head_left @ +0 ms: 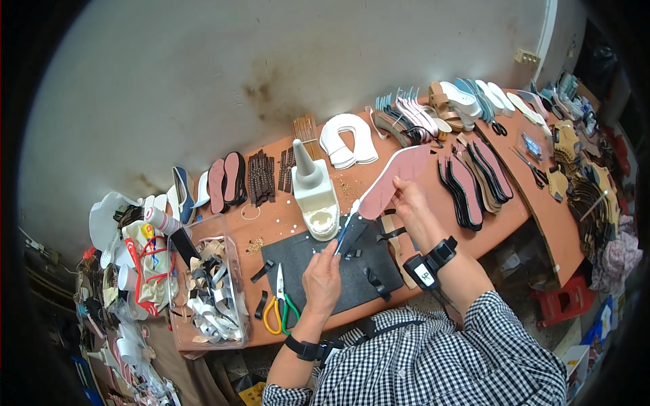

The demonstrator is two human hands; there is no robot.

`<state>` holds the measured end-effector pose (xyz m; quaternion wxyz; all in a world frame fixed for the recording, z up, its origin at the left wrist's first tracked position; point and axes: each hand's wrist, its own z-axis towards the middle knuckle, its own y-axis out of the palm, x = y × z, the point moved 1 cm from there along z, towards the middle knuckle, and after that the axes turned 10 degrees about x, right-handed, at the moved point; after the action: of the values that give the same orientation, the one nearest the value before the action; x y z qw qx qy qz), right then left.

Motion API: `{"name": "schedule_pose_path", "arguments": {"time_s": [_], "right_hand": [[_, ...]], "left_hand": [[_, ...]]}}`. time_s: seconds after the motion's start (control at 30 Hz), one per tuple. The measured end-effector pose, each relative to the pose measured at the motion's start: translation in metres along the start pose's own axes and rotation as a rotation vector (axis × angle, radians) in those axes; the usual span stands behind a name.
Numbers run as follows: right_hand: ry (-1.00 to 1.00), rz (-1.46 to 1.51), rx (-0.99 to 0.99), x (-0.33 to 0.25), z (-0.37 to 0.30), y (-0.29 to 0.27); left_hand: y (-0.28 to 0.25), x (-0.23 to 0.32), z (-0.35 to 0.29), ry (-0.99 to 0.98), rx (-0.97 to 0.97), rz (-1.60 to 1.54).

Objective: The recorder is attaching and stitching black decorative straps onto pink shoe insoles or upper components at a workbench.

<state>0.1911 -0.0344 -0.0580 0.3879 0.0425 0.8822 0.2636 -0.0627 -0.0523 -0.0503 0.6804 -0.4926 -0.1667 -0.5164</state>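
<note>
My right hand (pixel 410 203) grips a pink shoe insole (pixel 395 177) with a white rim, raised over the table and tilted. In my left hand (pixel 321 280) is a slim glue brush (pixel 344 232), its white-smeared tip at the insole's lower left end. Just left of the brush stands a cream-coloured glue pot (pixel 313 193) with a grey cone on top and white paste in its open front. Below lies a dark grey mat (pixel 318 272) carrying short black straps (pixel 374 282). Scissors (pixel 280 306) with yellow and green handles rest beside my left hand.
A clear plastic bin (pixel 242 318) of strap scraps stands at left. Dark-edged pink soles (pixel 462 191) lie right of my right hand. White curved pieces (pixel 347 141), brown strips (pixel 261 177) and wedge soles (pixel 414 116) line the back by the wall. Right is a red stool (pixel 565 301).
</note>
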Motion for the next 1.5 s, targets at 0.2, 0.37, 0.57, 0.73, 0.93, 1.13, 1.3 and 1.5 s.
{"name": "schedule_pose_path", "arguments": {"time_s": [0.2,0.37,0.57,0.73,0.93,1.13,1.3,1.5], "right_hand": [[0.017,0.11,0.081,0.007,0.007,-0.006],[0.048,0.235,0.142,0.014,0.01,-0.011],[0.102,0.373,0.213,0.024,0.007,-0.011],[0.179,0.4,0.177,0.028,-0.002,-0.016],[0.281,0.292,0.054,0.037,-0.018,-0.02],[0.321,0.228,-0.096,0.031,-0.057,-0.018],[0.546,-0.004,-0.298,0.016,-0.081,-0.035],[-0.728,-1.072,-0.493,-0.019,-0.091,-0.057]], "left_hand": [[0.001,-0.001,-0.002,0.004,0.017,-0.004],[0.002,0.001,-0.001,0.007,0.026,-0.017],[0.004,-0.005,-0.002,0.006,0.034,-0.013],[0.007,-0.01,0.002,-0.023,0.044,-0.055],[0.013,0.004,0.029,-0.495,0.143,-0.606],[0.049,0.021,0.049,-0.736,0.118,-1.074],[0.052,0.017,0.066,-0.65,0.116,-1.061],[0.034,0.015,0.092,-0.411,0.002,-0.931]]}}
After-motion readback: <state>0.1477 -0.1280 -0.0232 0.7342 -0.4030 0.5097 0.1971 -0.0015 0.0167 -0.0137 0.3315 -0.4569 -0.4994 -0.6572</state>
